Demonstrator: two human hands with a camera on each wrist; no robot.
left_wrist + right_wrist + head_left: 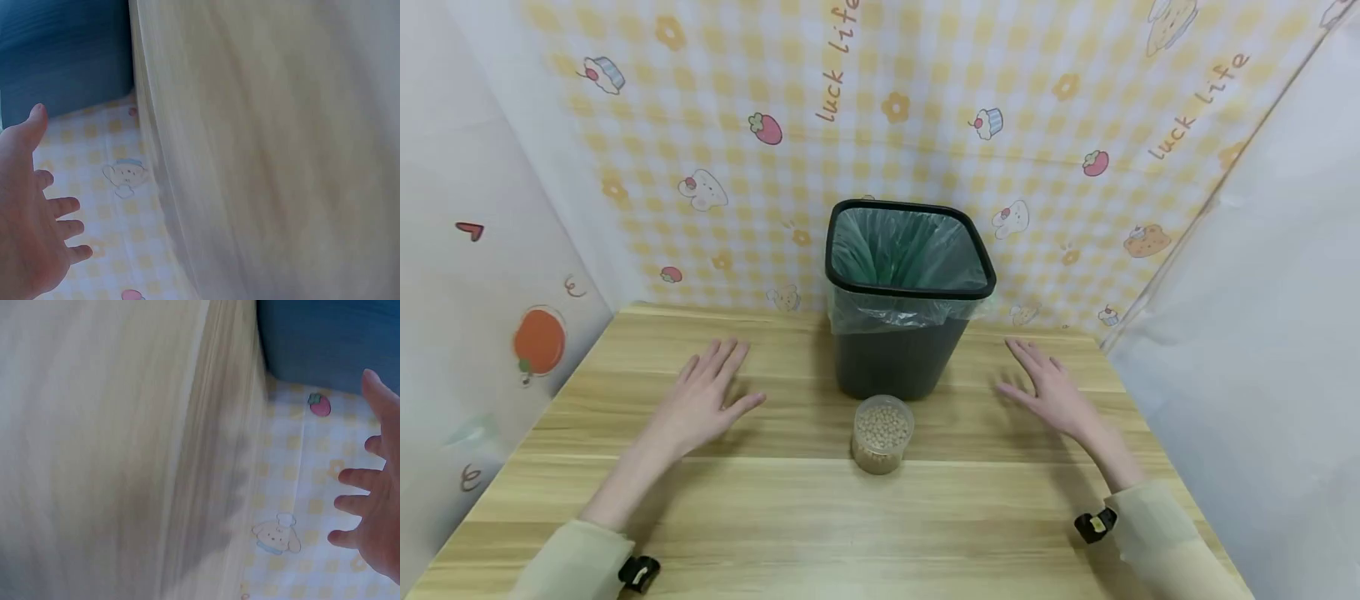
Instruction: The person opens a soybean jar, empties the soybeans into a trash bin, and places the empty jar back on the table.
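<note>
In the head view, a dark trash bin (887, 358) with a black rim and a translucent greenish liner bag (898, 237) stands against the back wall. Just in front of it sits a small clear round tub (878, 458) filled with beige pellets or beans (882, 425). My left hand (703, 400) is left of the bin, fingers spread and thumb out, holding nothing. On the other side, my right hand (1052, 392) also has its fingers extended and nothing in it. Both wrist views show the palms apart from the bin's dark side (62, 56).
The wood-grain table (820, 525) runs to a yellow checked cloth (850, 167) with cartoon prints at the back. White printed sheets hang at the left (490, 275) and right (1262, 333). Each wrist wears a black strap clip (640, 573).
</note>
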